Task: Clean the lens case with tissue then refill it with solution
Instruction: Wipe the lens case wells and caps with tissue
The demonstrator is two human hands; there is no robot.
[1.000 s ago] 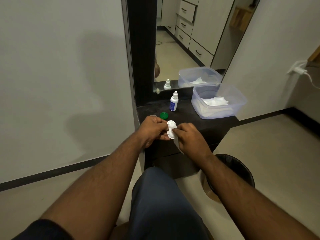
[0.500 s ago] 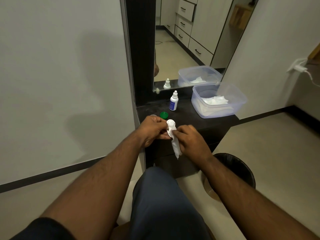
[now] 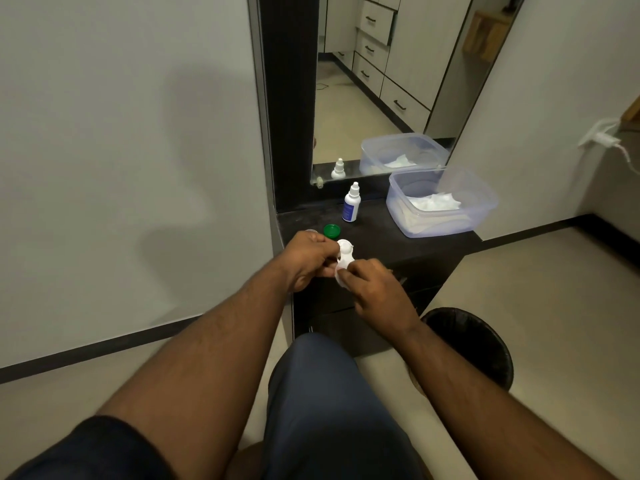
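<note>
My left hand grips a white lens case over the front of the dark shelf. My right hand presses a small wad of white tissue against the near end of the case. The far well of the case faces up, uncovered. A green cap lies on the shelf just behind my left hand, and a second clear cap peeks out beside it. The white solution bottle with a blue label stands upright further back.
A clear plastic tub with white tissues stands at the shelf's right end. A mirror rises behind the shelf. A black bin sits on the floor at the right. My knee is below the hands.
The tissue that hung down below my right hand is now bunched up under its fingers against the case. Both hands have stayed over the shelf's front edge.
</note>
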